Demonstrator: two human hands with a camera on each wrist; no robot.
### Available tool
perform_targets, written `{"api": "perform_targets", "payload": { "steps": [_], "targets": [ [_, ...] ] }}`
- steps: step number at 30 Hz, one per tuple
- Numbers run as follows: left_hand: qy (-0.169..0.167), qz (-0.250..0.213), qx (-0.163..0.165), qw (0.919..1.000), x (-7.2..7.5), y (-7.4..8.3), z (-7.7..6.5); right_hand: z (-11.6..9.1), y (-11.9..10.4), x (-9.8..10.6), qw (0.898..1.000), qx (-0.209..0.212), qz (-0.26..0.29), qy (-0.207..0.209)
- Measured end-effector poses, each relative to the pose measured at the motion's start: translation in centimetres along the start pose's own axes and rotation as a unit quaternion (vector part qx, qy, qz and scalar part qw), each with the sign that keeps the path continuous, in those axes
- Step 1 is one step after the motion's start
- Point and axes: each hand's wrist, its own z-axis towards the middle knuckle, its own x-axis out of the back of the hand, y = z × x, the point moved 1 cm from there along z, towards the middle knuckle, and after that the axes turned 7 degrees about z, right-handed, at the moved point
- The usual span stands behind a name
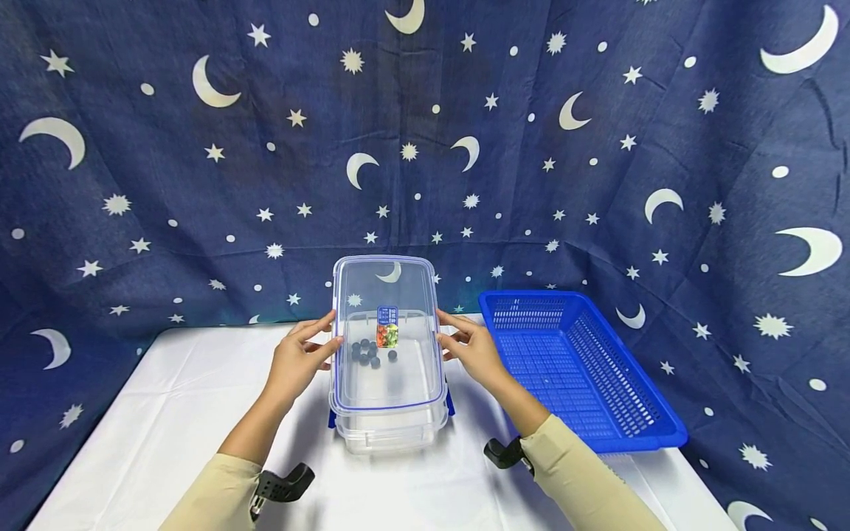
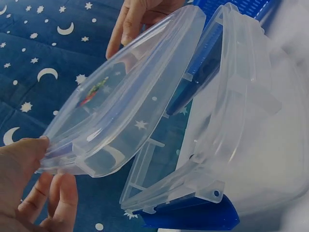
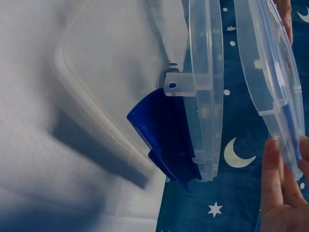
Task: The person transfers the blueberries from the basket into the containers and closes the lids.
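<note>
A clear lid (image 1: 412, 383) with a blue seal line and a coloured label is held above a clear plastic box (image 1: 388, 442). My left hand (image 1: 300, 355) grips the lid's left edge, thumb on top and fingers beneath. On the opposite edge my right hand (image 1: 473, 350) pinches the lid the same way. Through the lid, several dark round balls (image 1: 375, 362) show inside the box. The left wrist view shows a gap between the lid (image 2: 130, 106) and the box's rim (image 2: 229, 92). A blue side latch (image 3: 166, 133) hangs open in the right wrist view.
To the right of the box stands a blue perforated basket (image 1: 558, 383). Both rest on a white-covered table (image 1: 192, 413). A dark blue curtain (image 1: 292, 147) with moons and stars hangs behind the table and along its sides.
</note>
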Motion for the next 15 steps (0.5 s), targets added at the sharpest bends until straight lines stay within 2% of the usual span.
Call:
{"api": "perform_targets", "payload": {
  "steps": [4,15],
  "targets": [
    [-0.014,0.002,0.017,0.9998,-0.1,-0.2,-0.1,0.2,1.4,0.1,1.0,-0.027,0.012,-0.002],
    [-0.04,-0.023,0.072,0.9963,-0.7,-1.0,-0.6,0.0,2.0,0.2,0.994,-0.099,0.041,-0.022]
  ]
}}
